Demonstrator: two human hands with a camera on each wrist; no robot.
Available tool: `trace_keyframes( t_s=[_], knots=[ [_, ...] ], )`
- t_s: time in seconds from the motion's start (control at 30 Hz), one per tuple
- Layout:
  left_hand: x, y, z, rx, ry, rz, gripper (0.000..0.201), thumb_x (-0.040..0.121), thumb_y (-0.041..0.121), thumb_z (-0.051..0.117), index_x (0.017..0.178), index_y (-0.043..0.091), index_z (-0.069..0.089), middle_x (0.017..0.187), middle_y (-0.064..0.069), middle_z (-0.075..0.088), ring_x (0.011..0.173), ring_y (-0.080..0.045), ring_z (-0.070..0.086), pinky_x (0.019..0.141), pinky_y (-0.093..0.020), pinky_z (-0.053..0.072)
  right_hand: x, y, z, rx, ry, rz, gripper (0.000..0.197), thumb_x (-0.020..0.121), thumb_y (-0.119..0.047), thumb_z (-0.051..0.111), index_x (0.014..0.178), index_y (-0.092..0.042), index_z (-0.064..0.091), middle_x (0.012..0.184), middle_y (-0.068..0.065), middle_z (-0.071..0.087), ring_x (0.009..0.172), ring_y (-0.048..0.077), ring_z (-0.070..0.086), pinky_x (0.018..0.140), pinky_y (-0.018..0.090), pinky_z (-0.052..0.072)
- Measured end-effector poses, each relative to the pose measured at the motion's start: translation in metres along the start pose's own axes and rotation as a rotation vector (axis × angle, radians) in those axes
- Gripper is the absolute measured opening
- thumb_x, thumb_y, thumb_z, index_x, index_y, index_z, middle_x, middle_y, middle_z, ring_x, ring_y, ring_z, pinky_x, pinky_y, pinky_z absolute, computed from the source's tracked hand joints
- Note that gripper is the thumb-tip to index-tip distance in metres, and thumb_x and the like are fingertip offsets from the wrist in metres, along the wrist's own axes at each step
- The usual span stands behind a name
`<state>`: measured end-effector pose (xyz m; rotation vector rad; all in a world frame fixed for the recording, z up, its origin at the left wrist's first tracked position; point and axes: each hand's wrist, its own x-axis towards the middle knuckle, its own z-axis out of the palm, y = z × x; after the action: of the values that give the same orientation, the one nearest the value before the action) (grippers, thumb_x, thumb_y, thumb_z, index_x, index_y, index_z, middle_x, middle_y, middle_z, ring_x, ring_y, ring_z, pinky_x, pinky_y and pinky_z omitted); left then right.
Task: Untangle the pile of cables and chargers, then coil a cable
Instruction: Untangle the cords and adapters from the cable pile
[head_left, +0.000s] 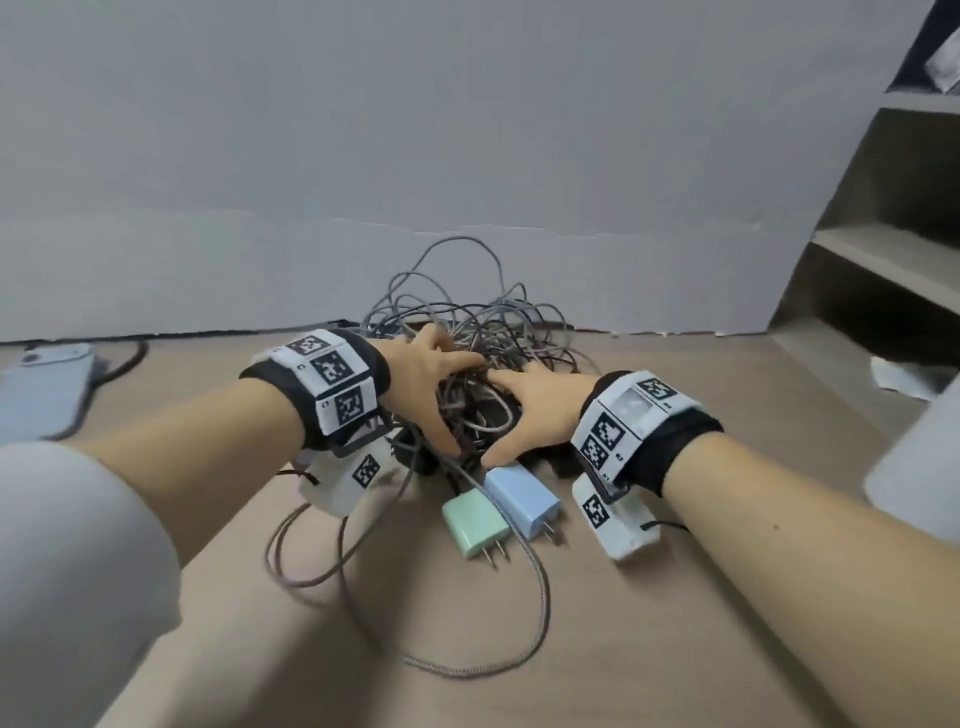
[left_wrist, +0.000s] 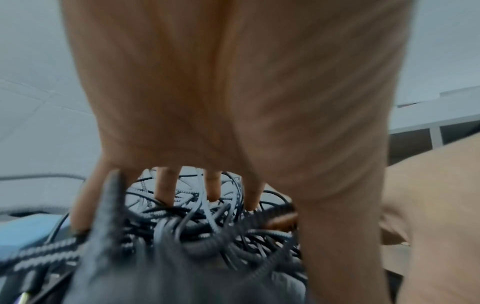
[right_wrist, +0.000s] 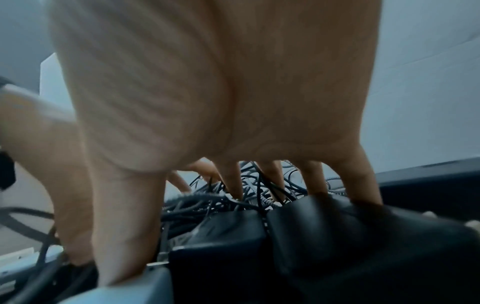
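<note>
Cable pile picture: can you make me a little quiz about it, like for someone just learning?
1. True or false: both hands are on the cable pile.
2. Which charger lies nearer the person: A green charger, B blue charger?
3. Fill in: the right hand's thumb touches the ____ charger.

Key: 1 true, the left hand and right hand rest on it with fingers spread. 2 A. 3 blue.

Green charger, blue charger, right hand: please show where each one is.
green charger (head_left: 475, 524), head view, top face of its body.
blue charger (head_left: 521, 493), head view, top face of its body.
right hand (head_left: 537, 410), head view, back of the hand.
</note>
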<state>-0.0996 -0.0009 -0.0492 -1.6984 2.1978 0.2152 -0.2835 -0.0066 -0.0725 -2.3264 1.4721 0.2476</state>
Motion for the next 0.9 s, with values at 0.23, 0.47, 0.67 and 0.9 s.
trace_keyframes(
  t_s=[0.23,0.47,0.67,0.9],
  knots=[
    [0.004,0.009,-0.003,0.149,-0.092,-0.096,0.116,0.064,0.070,0.075,0.154,0.053,0.004,0.161,-0.002,0.011,0.140,-0.039,0.033,0.107,-0.050,0.043,0.012,-0.013,-0.006,-0.104,-0.053,0.080,0.074,0.072,-0.057,0.079,0.131,-0.024,0.049,0.116,-0.002,0.064,0.101,0.020,0.061,0.085,0.031,0.050],
    [-0.008,0.025,0.003,0.083,-0.053,0.056,0.091,0.067,0.064,0.081,0.143,0.041,0.037,0.134,0.005,0.050,0.117,-0.025,0.043,0.078,-0.035,0.034,-0.012,-0.009,-0.022,-0.211,-0.196,0.104,0.080,0.062,-0.053,0.087,0.124,-0.024,0.046,0.111,-0.002,0.063,0.095,0.018,0.063,0.083,0.036,0.055],
    [-0.002,0.022,0.002,-0.177,-0.119,0.185,0.055,0.074,0.038,0.086,0.122,0.038,0.059,0.100,0.012,0.060,0.093,-0.014,0.060,0.072,-0.022,0.047,-0.024,0.015,-0.021,0.029,-0.148,0.116,0.055,0.061,-0.025,0.091,0.099,-0.027,0.051,0.095,0.007,0.066,0.074,0.020,0.060,0.068,0.037,0.058],
    [0.002,-0.003,-0.006,-1.043,0.098,0.182,0.016,0.085,-0.004,0.059,0.092,0.010,0.063,0.083,-0.006,0.063,0.069,-0.018,0.060,0.053,-0.024,0.053,-0.029,0.021,-0.046,0.207,0.279,0.072,0.035,0.085,-0.001,0.062,0.112,-0.022,0.057,0.100,0.005,0.062,0.058,0.015,0.065,0.058,0.030,0.059]
  ],
)
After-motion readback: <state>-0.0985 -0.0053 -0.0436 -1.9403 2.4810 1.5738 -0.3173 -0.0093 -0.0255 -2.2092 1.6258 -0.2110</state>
